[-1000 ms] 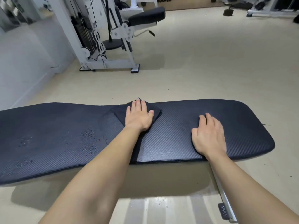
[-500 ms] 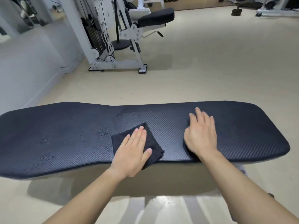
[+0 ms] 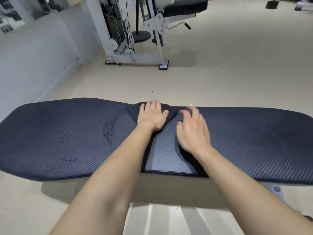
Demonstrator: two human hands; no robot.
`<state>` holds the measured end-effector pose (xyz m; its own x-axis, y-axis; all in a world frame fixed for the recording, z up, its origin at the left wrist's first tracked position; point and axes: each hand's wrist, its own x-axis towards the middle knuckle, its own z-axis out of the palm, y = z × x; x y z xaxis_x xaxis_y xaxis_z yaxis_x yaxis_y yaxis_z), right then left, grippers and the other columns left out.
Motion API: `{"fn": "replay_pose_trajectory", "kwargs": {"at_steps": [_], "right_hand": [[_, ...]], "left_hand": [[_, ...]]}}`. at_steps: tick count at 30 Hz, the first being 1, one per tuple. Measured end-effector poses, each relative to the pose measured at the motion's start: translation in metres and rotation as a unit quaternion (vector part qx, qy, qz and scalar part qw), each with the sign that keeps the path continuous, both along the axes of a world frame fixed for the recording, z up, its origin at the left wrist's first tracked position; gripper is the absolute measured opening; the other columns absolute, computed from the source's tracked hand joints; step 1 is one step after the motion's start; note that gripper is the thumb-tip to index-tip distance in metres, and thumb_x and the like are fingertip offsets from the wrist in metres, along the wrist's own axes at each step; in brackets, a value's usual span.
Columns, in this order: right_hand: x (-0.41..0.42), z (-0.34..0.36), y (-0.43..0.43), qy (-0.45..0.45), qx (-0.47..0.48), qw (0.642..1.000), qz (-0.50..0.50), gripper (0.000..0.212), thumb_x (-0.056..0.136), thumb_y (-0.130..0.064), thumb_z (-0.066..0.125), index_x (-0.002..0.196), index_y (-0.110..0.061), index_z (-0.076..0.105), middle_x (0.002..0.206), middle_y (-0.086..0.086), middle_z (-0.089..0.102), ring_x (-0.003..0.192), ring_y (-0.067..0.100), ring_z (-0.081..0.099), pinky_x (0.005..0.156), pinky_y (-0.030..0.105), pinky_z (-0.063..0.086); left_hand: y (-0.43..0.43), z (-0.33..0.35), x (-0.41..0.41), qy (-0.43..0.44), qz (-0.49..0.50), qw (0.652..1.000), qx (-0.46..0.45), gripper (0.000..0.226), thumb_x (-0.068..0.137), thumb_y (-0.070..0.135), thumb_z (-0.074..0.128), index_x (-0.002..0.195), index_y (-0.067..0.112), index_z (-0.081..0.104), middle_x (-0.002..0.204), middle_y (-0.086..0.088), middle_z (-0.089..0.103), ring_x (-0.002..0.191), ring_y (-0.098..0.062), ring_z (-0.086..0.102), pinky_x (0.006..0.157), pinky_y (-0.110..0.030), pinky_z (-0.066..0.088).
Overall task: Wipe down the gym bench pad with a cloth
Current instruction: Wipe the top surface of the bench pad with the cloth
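A long black ribbed bench pad (image 3: 245, 143) stretches across the view in front of me. My left hand (image 3: 152, 116) presses flat on a dark folded cloth (image 3: 133, 111) at the pad's far edge, near the middle. My right hand (image 3: 193, 129) hovers just to the right of it, fingers spread and slightly curled, blurred, holding nothing. Water droplets and a wet streak (image 3: 108, 131) lie on the pad left of the cloth.
A white cable machine (image 3: 135, 56) with a black padded seat (image 3: 184, 5) stands on the beige floor beyond the bench. A pale wall (image 3: 33, 56) runs along the left. The bench's metal foot (image 3: 277, 189) shows under the pad at the right.
My left hand pushed the cloth from the pad's near edge to its far edge. My right hand lifted off the pad and moved left, close to the cloth.
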<state>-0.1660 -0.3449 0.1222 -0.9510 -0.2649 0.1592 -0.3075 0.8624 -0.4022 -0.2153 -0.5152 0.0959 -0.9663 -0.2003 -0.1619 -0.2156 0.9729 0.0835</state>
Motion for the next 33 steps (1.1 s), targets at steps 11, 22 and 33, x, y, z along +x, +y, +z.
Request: {"fn": "replay_pose_trajectory", "kwargs": {"at_steps": [11,22,33], "right_hand": [[-0.013,0.006,0.003,-0.066,0.042,0.985,0.153,0.05,0.102,-0.03,0.036,0.152,-0.021,0.036,0.163,-0.003,0.028,0.151,0.016,0.02,0.124,0.038,0.005],[-0.003,-0.001,0.036,-0.046,0.015,0.998,0.041,0.048,0.1,-0.031,0.043,0.143,-0.012,0.046,0.159,0.003,0.032,0.142,0.023,0.034,0.122,0.036,0.016],[0.001,-0.003,0.247,0.031,-0.073,0.971,-0.227,0.044,0.098,-0.024,0.045,0.141,-0.012,0.048,0.152,0.004,0.042,0.137,0.025,0.04,0.113,0.04,0.033]], "left_hand": [[0.098,-0.007,0.133,0.037,-0.281,0.959,-0.002,0.067,0.099,0.048,0.023,0.156,0.013,0.023,0.16,-0.016,0.027,0.151,-0.031,0.012,0.122,-0.047,0.007],[0.034,-0.001,-0.017,0.007,0.007,1.0,0.006,0.069,0.101,0.05,0.012,0.157,0.01,0.013,0.166,-0.012,0.009,0.153,-0.026,0.003,0.122,-0.047,0.003],[0.306,-0.009,-0.049,0.022,-0.175,0.984,0.031,0.071,0.101,0.049,0.012,0.158,0.009,-0.002,0.166,-0.012,-0.008,0.153,-0.025,-0.01,0.122,-0.047,-0.004]]}}
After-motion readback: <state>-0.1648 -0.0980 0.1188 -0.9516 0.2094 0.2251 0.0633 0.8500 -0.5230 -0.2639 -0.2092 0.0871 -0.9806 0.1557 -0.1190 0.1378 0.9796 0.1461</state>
